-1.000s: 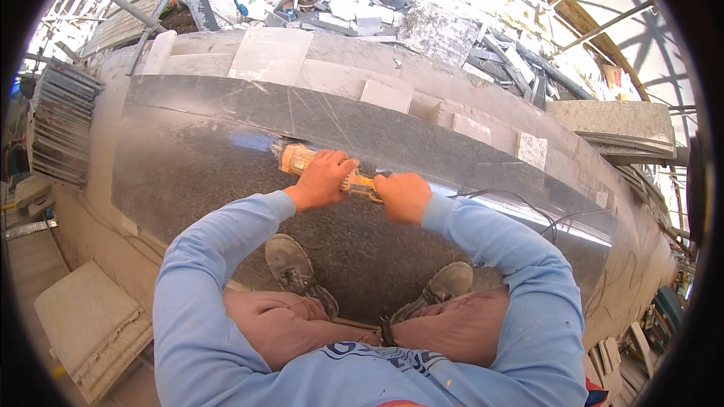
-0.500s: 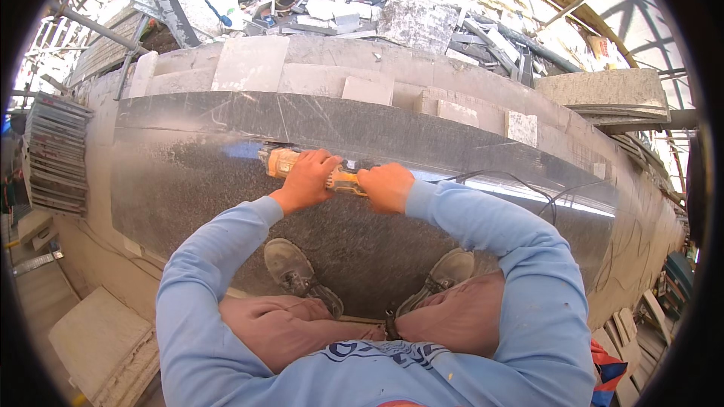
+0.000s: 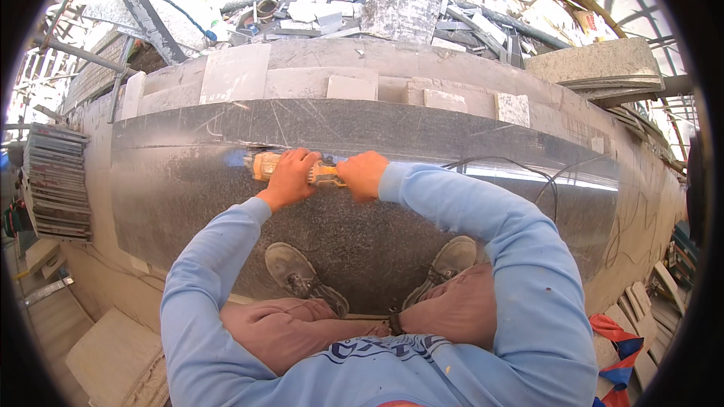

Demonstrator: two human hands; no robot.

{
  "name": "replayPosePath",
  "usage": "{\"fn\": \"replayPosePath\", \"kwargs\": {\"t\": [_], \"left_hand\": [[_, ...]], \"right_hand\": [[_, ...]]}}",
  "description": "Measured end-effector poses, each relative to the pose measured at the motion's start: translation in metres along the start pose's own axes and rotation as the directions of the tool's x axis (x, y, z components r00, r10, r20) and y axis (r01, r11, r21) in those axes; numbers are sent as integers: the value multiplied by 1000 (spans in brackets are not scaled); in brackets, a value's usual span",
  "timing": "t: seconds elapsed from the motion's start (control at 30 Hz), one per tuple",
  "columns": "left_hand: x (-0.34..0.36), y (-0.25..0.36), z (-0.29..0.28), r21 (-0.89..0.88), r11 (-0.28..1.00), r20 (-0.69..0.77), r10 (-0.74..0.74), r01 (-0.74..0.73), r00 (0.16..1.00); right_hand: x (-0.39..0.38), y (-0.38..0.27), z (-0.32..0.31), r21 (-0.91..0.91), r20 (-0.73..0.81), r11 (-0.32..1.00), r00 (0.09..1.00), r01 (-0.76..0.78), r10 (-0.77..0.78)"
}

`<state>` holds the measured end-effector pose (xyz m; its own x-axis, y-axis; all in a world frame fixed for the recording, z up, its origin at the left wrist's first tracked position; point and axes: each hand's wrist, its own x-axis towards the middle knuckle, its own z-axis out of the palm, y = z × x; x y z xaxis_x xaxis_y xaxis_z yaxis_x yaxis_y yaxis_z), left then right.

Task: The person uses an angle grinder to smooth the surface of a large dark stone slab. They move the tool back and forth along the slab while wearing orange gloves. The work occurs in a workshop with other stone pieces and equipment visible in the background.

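Far left, as I stand here: stack of thin slabs (image 3: 57,185), edges showing; below it and nearer, a pale slab (image 3: 111,354). Next, a long dark slab (image 3: 170,207), its surface dusty toward its left end, with a thin line running lengthwise near its far edge. The yellow power tool (image 3: 265,166) lies almost level over this slab, left of its middle, head end pointing left and close to the line; a bluish patch shows at the head. Whether the head touches the stone, cannot tell. Left hand (image 3: 290,181): curled over the tool's body, fingers wrapped across the top. Left shoe (image 3: 289,264) on the slab, below that hand. Beyond the slab, a heap of rubble (image 3: 320,15). Right hand (image 3: 363,175): closed round the tool's rear end, just beside the left. Right shoe (image 3: 456,256) well apart from its partner. Further right, a dark cable (image 3: 556,197) loops over the slab. Far right: pale stacked slabs (image 3: 596,64) above, red-and-blue cloth (image 3: 620,377) low down.
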<state>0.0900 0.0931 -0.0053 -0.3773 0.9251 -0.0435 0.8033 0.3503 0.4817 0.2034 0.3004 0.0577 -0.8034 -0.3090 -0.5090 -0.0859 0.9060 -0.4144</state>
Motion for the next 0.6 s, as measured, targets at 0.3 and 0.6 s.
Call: {"fn": "replayPosePath", "kwargs": {"t": [0.3, 0.6], "left_hand": [[9, 31, 6, -40, 999, -12, 25, -25, 1000], [3, 2, 2, 11, 1000, 28, 1, -2, 1000]], "right_hand": [[-33, 10, 5, -24, -32, 1000, 999, -16, 15], [-5, 3, -1, -11, 3, 1000, 1000, 6, -6]]}}
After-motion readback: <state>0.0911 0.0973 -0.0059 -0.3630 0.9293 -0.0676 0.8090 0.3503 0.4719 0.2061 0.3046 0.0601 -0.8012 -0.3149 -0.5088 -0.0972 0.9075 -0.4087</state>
